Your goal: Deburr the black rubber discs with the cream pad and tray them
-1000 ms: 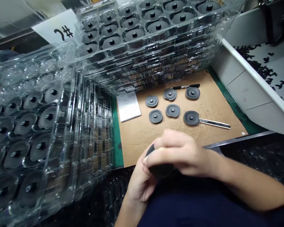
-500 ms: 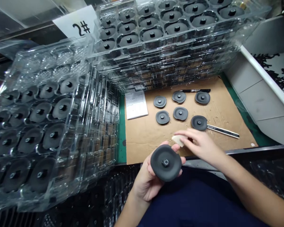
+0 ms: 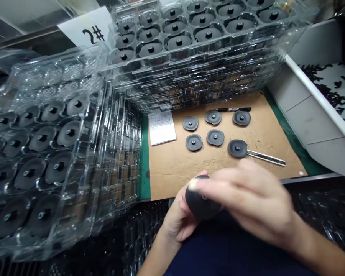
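The left grip point(image 3: 175, 224) is closed around a black rubber disc point(image 3: 202, 201), cradling it tilted against the fingers and palm. The right grip point(image 3: 247, 203) lies blurred over the disc, its fingers touching or just beside the rim. Whether it clenches anything I cannot tell; a pale patch point(image 3: 193, 184) at the fingertips is too blurred to name.

Just ahead of the grips, six matching discs point(image 3: 215, 137) lie on a cardboard sheet point(image 3: 166, 184), one partly over a utility knife point(image 3: 266, 157). Beyond them are a marker pen point(image 3: 232, 109) and a paper form point(image 3: 161, 128). Ahead and to the left of the grips stand stacked clear plastic trays point(image 3: 109, 73). Most pockets in view hold discs, though the far pockets of the left stack look empty. So far as shows, those seven discs remain outside any tray. Further right, a white bin point(image 3: 313, 103) holds black scraps point(image 3: 327, 92).
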`<state>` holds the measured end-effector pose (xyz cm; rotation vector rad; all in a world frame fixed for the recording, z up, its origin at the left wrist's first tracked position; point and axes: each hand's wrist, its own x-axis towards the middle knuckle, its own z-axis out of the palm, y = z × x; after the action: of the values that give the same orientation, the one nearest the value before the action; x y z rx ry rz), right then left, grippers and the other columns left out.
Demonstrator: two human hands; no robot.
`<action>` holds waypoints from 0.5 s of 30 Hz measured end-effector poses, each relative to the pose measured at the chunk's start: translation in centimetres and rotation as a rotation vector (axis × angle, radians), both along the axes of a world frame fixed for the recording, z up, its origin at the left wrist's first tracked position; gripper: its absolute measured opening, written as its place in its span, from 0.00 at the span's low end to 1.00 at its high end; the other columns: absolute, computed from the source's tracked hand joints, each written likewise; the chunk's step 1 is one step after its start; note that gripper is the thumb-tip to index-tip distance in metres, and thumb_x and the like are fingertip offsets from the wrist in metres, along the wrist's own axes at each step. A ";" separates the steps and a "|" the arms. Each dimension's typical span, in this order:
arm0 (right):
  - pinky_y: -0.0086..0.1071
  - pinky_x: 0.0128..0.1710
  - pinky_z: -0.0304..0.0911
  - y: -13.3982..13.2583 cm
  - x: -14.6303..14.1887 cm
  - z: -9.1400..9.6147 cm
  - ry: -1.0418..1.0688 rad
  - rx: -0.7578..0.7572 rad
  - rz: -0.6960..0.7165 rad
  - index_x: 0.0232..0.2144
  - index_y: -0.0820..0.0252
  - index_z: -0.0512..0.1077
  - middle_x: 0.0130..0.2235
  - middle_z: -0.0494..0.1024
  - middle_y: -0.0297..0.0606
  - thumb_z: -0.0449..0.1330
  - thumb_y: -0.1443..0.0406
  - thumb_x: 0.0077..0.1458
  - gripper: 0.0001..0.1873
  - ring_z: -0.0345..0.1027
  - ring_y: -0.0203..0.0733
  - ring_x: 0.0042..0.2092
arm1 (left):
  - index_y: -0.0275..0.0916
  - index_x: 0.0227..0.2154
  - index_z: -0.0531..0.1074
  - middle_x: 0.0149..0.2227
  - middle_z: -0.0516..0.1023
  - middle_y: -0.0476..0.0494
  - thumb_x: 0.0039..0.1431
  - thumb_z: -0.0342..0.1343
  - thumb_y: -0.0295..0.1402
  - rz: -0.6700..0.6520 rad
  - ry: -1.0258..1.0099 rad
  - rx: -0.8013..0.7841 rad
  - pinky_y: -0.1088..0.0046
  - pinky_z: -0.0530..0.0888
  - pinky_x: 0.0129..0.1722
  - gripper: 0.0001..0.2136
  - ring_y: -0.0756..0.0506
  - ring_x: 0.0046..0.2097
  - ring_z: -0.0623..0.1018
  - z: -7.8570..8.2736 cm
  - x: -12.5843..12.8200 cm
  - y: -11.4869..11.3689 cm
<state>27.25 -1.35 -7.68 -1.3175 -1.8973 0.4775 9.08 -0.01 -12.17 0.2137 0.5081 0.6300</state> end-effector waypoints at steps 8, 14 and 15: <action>0.34 0.31 0.48 1.4 -1.7 -0.1 -0.145 -0.027 0.143 0.42 0.59 0.72 0.29 0.72 0.34 0.49 0.71 0.58 0.14 0.59 0.37 0.30 | 0.41 0.42 0.75 0.38 0.78 0.47 0.46 0.64 0.41 0.005 0.208 -0.002 0.63 0.69 0.52 0.19 0.38 0.52 0.72 -0.5 0.3 -0.3; 0.34 0.33 0.48 1.8 -1.9 0.3 -0.135 -0.128 0.074 0.40 0.58 0.73 0.32 0.74 0.35 0.49 0.73 0.56 0.15 0.60 0.37 0.33 | 0.40 0.41 0.75 0.43 0.78 0.46 0.40 0.67 0.42 0.056 0.224 0.004 0.69 0.70 0.50 0.23 0.41 0.49 0.74 -0.1 0.3 0.1; 0.35 0.33 0.48 1.8 -2.1 0.4 -0.172 -0.105 0.053 0.40 0.58 0.73 0.31 0.74 0.36 0.49 0.72 0.57 0.15 0.59 0.38 0.32 | 0.40 0.40 0.75 0.42 0.78 0.46 0.39 0.68 0.43 0.073 0.223 -0.008 0.69 0.71 0.50 0.23 0.41 0.49 0.74 -0.1 0.3 0.1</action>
<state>25.16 0.46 -7.29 -1.4182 -2.0772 0.5114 9.37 0.08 -12.30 0.2604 0.7351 0.6791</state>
